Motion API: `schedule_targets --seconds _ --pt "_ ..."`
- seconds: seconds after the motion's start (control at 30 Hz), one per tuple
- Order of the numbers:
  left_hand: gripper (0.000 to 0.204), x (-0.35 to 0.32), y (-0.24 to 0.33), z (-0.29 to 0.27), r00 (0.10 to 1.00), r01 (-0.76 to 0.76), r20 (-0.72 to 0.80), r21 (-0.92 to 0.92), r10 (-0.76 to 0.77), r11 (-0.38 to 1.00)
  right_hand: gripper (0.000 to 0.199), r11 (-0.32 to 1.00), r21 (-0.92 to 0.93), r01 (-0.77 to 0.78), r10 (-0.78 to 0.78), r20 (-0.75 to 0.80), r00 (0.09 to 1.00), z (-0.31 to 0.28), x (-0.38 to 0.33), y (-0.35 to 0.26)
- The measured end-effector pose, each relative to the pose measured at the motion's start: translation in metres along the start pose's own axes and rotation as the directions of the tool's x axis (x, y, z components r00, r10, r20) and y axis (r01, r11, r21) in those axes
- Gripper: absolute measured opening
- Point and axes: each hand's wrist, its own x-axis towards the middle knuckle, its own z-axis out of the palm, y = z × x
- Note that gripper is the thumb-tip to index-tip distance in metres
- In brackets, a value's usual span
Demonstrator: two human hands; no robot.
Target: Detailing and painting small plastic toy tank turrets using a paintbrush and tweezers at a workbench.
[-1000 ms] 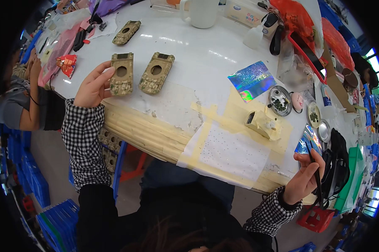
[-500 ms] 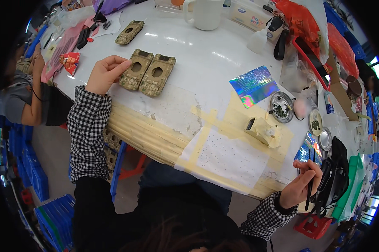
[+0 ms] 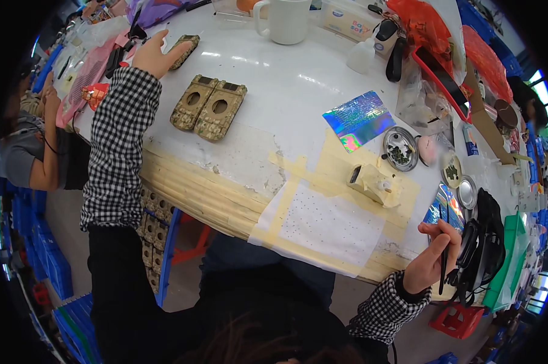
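My left hand [image 3: 154, 53] reaches far across the white table [image 3: 286, 79], fingers apart, touching the near end of a camouflage-patterned case [image 3: 187, 45]. Two more camouflage cases [image 3: 192, 102] [image 3: 221, 110] lie side by side nearer to me, each with a round hole. My right hand [image 3: 430, 258] is at the table's near right edge, closed on a thin dark tool [image 3: 443, 262] that points down. A beige block [image 3: 374, 181] sits on yellow masking tape, beside a taped-down white dotted sheet [image 3: 331, 227].
A white mug [image 3: 285, 21], a holographic sheet [image 3: 359, 120], a small metal dish [image 3: 400, 148] and black parts [image 3: 483, 242] are on the table. Another person [image 3: 37, 145] sits at the left. Blue crates [image 3: 37, 267] stand on the floor.
My left hand left the pair of cases and stretched farther out to the third case. My right hand, still holding the tool, rose slightly at the table edge.
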Motion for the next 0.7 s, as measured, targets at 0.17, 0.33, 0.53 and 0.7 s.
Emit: schedule_targets --seconds 0.17,0.33,0.53,0.7 --pt "0.094 0.062 -0.006 0.03 0.888 -0.053 0.431 0.438 -0.158 0.897 0.019 1.0 0.003 0.031 -0.031 0.043 0.999 0.0 -0.001 0.0" --pt "0.083 0.025 -0.004 -0.015 0.998 -0.045 0.058 0.275 0.03 0.96 0.015 0.999 0.026 0.025 -0.026 0.073 0.997 0.003 -0.001 0.0" --pt "0.065 -0.119 0.097 -0.083 0.987 0.074 0.133 -0.867 0.086 0.494 0.009 0.998 -0.041 0.055 -0.05 0.114 0.992 0.002 -0.003 -0.003" --pt "0.092 -0.197 0.148 -0.092 0.803 0.49 0.402 -0.866 0.44 -0.102 0.007 0.984 -0.155 0.084 -0.052 0.203 0.978 0.002 0.0 -0.014"
